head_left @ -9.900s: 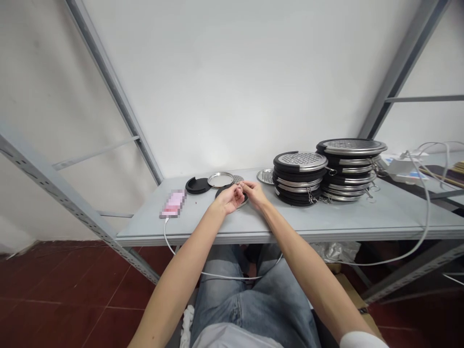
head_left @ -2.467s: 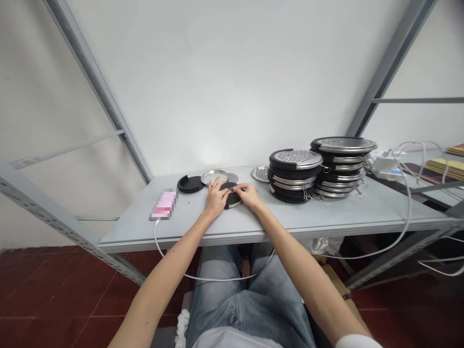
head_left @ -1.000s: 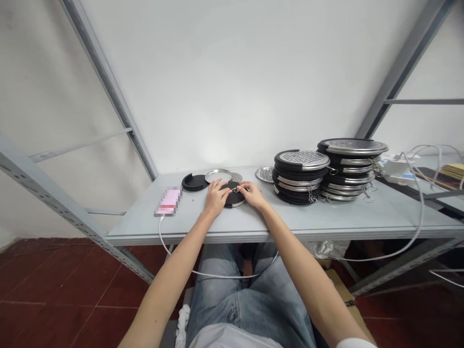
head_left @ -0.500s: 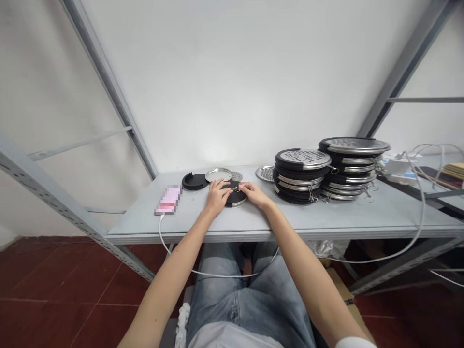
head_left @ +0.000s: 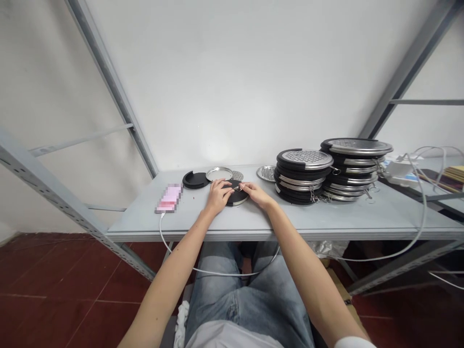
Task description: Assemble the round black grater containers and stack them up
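Note:
A round black disc with a silvery metal front edge (head_left: 237, 199) lies flat on the table between my hands. My left hand (head_left: 217, 195) grips its left side, fingers bent over the top and thumb reaching toward the middle. With thumb and forefinger together, my right hand (head_left: 255, 194) pinches a small metal wire hook (head_left: 238, 188) above the disc. My fingers partly hide the hook. Just behind the disc lie a shallow silver metal ring (head_left: 219, 173) and a perforated metal disc (head_left: 237, 176). An open black round holder (head_left: 195, 180) rests to their left.
Two stacks of black discs with metal grilles, a shorter stack (head_left: 303, 179) and a taller stack (head_left: 353, 169), stand right, wire hooks hanging from them. Another perforated disc (head_left: 266, 173) lies beside them. A phone (head_left: 169, 198) with a white cable (head_left: 162, 229) lies left. Metal shelf posts (head_left: 108, 82) frame the table.
The view has shifted very slightly. Both hands stay at the disc and the hook, with almost no visible movement of the fingers.

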### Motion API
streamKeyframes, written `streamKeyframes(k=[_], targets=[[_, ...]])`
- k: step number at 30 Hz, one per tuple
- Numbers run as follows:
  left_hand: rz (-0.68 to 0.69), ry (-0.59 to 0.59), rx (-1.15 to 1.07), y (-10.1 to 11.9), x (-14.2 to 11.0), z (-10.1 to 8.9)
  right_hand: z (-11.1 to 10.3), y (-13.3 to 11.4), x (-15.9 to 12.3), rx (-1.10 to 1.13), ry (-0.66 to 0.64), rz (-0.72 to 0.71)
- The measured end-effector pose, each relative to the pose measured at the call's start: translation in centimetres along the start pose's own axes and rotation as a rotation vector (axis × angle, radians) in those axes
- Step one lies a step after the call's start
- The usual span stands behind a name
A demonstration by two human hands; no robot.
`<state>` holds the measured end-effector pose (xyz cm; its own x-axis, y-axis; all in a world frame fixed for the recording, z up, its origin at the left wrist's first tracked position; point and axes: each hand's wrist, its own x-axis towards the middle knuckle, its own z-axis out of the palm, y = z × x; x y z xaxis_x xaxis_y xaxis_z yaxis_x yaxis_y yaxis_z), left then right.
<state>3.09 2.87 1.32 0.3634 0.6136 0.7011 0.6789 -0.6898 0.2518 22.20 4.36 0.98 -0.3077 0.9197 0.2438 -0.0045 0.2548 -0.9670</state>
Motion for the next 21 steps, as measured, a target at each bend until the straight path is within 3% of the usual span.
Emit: streamKeyframes(k=[21], targets=[[-0.004,0.020,-0.017,-0.05,-0.08,0.19,-0.12,-0.25,-0.08,0.076,0.012,0.072]])
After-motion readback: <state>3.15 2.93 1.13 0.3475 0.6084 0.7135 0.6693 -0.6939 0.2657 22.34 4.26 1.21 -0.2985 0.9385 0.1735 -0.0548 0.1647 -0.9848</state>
